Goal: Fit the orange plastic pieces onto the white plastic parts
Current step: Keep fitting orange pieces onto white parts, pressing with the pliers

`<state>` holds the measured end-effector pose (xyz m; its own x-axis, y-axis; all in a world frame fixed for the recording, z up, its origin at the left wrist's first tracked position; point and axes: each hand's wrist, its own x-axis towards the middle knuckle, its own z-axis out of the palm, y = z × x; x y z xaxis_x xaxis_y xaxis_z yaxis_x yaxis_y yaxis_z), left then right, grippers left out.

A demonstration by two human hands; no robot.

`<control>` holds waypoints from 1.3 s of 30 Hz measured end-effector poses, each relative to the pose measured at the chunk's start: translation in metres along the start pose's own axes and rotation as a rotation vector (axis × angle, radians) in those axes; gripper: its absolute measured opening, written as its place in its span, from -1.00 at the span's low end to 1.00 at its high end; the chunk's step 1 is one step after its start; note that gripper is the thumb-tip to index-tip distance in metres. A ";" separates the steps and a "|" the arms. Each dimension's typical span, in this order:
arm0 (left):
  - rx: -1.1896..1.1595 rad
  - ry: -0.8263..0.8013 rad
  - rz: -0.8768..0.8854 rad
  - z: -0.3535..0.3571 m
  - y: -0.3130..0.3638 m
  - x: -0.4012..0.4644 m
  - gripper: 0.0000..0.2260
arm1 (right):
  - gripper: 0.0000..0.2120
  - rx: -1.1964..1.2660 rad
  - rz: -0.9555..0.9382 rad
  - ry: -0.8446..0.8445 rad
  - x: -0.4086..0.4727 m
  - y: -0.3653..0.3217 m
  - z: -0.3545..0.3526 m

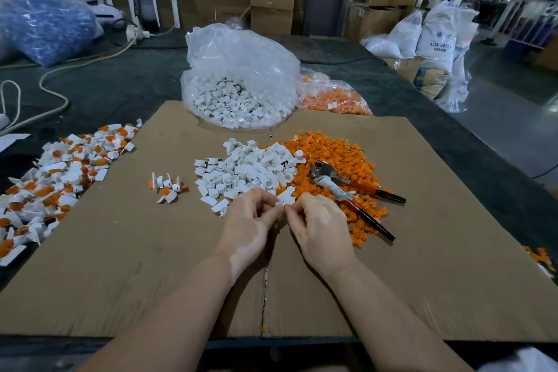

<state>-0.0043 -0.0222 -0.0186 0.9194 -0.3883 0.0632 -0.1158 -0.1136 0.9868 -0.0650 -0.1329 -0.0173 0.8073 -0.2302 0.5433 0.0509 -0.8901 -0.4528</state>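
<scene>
At the far left, a wide heap of assembled white-and-orange parts (57, 178) is lying half on the dark table (120, 84) and half on the edge of the cardboard sheet (136, 251). Just right of it, a small cluster of finished pieces (168, 187) is sitting alone on the cardboard. Further right, a pile of loose white plastic parts (247, 169) is spreading across the middle of the sheet, with a clear bag of more white parts (238, 81) standing behind it. Below that pile, the left hand (250, 226) is curling its fingers and pinching a white part (285, 198) at its tips, while the right hand (320, 223) is meeting it fingertip to fingertip, fingers bent as though pinching something small; an orange piece seems to be pressed there, but it is mostly hidden. Behind and right of the hands, the heap of orange plastic pieces (338, 157) is touching the white pile, and a pair of red-handled pliers (350, 190) is lying across it. A bag of orange pieces (332, 96) is sitting beyond.
</scene>
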 end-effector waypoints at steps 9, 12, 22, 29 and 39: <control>-0.064 0.044 -0.027 -0.001 0.002 0.002 -0.96 | -0.86 0.128 0.065 -0.023 -0.001 0.005 -0.003; -0.060 0.040 -0.025 -0.001 0.003 0.002 -0.97 | -0.87 0.179 0.051 0.057 0.000 0.003 -0.004; -0.022 0.022 0.010 -0.001 0.001 0.002 -0.94 | -0.81 0.153 -0.031 0.031 0.001 0.004 -0.004; 0.015 0.046 0.021 -0.001 0.002 0.002 -0.93 | -0.83 0.150 -0.022 0.017 0.002 0.004 -0.005; 0.042 0.047 0.006 -0.002 0.001 0.004 -0.94 | -0.79 0.105 -0.065 0.055 0.001 0.002 -0.006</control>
<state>-0.0001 -0.0223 -0.0167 0.9352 -0.3459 0.0766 -0.1359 -0.1506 0.9792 -0.0673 -0.1370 -0.0136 0.7668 -0.1974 0.6108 0.1654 -0.8587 -0.4851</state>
